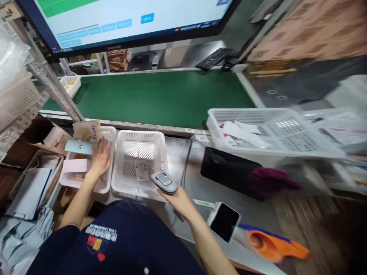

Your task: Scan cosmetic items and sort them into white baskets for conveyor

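The left hand (pixel 100 157) is held over the left-hand basket (pixel 113 140), its fingers extended and loosely spread at the right end of a light-blue box (pixel 78 147); whether the box is gripped cannot be told, since its end is partly covered by the hand. A pale pink box (pixel 75 165) is seen on the near side of the blue one, close to the wrist, and a cream pouch (pixel 89 130) is propped on the far side, leaning at the back of the basket. A grey scanner (pixel 164 182) is held in the right hand (pixel 178 201), with the fingers wrapped around its underside, and its head is poised over the near right corner of the middle basket (pixel 161 149). In that basket a small clear packet (pixel 141 170) is contained, well apart from both hands, with room left around it inside the walls. The two baskets are set side by side, so the left hand is separated from the packet by their adjoining rims. On the right, a stretch of steel bench (pixel 178 154), crossed by a cable, is bounded by a black case (pixel 226 168). Beyond the far rims, a broad open surface is offered by the green belt (pixel 160 95), overhung by a monitor (pixel 126 23).
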{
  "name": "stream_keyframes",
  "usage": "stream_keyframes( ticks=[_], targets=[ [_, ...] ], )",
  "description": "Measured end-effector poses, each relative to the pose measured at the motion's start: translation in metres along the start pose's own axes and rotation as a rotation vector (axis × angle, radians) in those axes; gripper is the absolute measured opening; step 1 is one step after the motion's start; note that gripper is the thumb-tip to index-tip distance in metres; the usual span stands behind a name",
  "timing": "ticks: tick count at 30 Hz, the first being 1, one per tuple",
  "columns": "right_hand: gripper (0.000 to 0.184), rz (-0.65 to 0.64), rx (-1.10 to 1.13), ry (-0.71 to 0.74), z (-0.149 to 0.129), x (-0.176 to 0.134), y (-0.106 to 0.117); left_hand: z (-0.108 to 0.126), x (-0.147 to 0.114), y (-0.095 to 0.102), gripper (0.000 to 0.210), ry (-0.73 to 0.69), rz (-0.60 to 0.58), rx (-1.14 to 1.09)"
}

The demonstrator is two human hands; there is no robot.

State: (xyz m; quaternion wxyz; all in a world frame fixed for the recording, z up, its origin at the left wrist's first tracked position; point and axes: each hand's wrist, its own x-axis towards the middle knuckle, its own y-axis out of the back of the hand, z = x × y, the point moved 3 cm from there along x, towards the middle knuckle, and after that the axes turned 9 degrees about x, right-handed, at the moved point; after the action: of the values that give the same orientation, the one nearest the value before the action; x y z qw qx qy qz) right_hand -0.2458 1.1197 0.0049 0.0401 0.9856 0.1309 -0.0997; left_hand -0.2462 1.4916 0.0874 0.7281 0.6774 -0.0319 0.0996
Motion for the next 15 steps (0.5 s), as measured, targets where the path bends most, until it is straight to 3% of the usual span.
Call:
stream_keyframes(
  ticks=[3, 5, 7, 10, 12, 15],
  targets=[
    [0.060, 0.040, -0.131, -0.039, 0.009, 0.002, 0.003, -0.064, 0.014, 0.049, 0.105, 0.057, -0.150, 0.216],
    [0.062, 0.037, -0.197, -0.006, 0.006, 0.002, -0.001, -0.095, 0.024, 0.073, 0.094, 0.078, -0.260, 0.260],
    [0.059, 0.000, -0.238, 0.069, -0.005, 0.001, -0.011, -0.113, 0.035, 0.094, 0.078, 0.092, -0.242, 0.202],
    [0.049, -0.061, -0.297, 0.229, -0.034, -0.007, -0.026, -0.113, 0.052, 0.124, 0.077, 0.117, -0.013, -0.040],
    [0.051, -0.110, -0.340, 0.322, -0.057, -0.012, -0.034, -0.098, 0.066, 0.136, 0.081, 0.136, 0.101, -0.223],
    [0.061, -0.160, -0.460, 0.399, -0.087, -0.019, -0.043, -0.053, 0.092, 0.136, 0.080, 0.107, 0.075, -0.417]
  ],
)
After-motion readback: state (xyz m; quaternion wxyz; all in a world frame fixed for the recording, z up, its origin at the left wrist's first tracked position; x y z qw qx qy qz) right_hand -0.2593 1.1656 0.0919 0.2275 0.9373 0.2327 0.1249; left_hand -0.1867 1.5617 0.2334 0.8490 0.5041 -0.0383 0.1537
